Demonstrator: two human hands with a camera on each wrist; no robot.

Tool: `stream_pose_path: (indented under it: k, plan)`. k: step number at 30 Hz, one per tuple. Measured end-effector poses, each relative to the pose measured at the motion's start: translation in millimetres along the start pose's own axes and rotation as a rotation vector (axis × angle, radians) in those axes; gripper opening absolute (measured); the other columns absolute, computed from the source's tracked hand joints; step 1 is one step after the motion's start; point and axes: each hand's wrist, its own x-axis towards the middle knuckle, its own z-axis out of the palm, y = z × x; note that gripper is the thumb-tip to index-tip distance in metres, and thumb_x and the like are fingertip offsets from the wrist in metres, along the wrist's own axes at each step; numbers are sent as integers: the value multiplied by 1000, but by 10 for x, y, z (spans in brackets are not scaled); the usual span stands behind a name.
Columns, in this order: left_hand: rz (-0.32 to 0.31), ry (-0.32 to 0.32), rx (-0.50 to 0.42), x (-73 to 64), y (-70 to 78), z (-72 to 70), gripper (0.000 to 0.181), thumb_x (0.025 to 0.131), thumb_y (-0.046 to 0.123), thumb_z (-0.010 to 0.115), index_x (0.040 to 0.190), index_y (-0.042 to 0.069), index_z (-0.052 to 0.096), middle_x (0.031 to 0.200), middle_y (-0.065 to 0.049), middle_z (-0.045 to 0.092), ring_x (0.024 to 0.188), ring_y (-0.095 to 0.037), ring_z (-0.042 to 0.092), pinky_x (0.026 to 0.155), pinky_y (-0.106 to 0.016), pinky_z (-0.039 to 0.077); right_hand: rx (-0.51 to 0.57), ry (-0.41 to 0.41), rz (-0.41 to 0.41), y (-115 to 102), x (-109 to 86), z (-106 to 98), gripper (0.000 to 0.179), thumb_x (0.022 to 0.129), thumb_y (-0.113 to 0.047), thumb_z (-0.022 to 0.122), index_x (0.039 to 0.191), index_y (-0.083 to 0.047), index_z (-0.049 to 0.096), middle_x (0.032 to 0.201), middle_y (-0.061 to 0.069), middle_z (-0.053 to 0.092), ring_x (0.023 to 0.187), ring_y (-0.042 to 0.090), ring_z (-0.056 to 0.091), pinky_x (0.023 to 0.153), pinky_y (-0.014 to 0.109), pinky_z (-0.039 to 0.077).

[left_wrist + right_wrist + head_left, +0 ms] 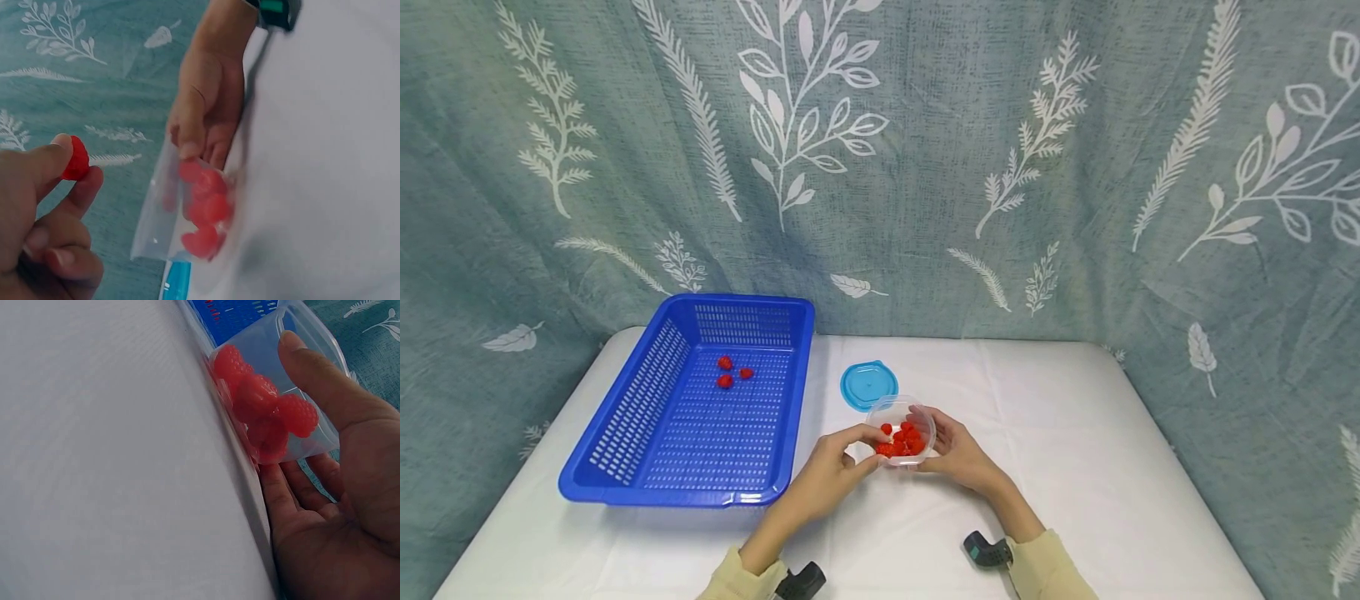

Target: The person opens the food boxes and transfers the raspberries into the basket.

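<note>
My left hand (833, 468) is at the near left side of a clear plastic cup (891, 406). In the left wrist view it pinches a red raspberry (77, 159) between thumb and finger, above the cup's mouth. Around the cup's other side, my right hand (964, 454) grips the wall, thumb near the rim and fingers toward the base. Several red raspberries (256, 397) lie in the bottom of the cup, visible through its wall in the right wrist view. The cup stands low over the white tablecloth.
A large blue plastic basket (673, 493) stands on the left of the white table (1037, 400), with 3 red raspberries (725, 381) on its floor. Just behind the cup lies a round blue lid (868, 384). A green leaf-patterned curtain (925, 167) hangs behind.
</note>
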Motion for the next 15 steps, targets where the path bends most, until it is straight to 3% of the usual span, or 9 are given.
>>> stream_pose_path:
  k: [6, 15]
  plan:
    - [-66, -43, -114, -171, 219, -90, 22, 96, 18, 72, 117, 17, 70, 114, -5, 69, 49, -2, 37, 47, -19, 36, 1, 5, 9, 12, 12, 4, 88, 77, 7, 80, 154, 0, 37, 154, 23, 44, 147, 40, 37, 108, 27, 41]
    - [-100, -25, -178, -401, 444, -348, 18, 94, 19, 73, 113, 18, 72, 111, -6, 71, 46, -3, 33, 44, -19, 28, 4, 10, 36, 24, 21, 4, 89, 78, 3, 83, 154, -1, 37, 155, 21, 44, 147, 37, 36, 107, 23, 42]
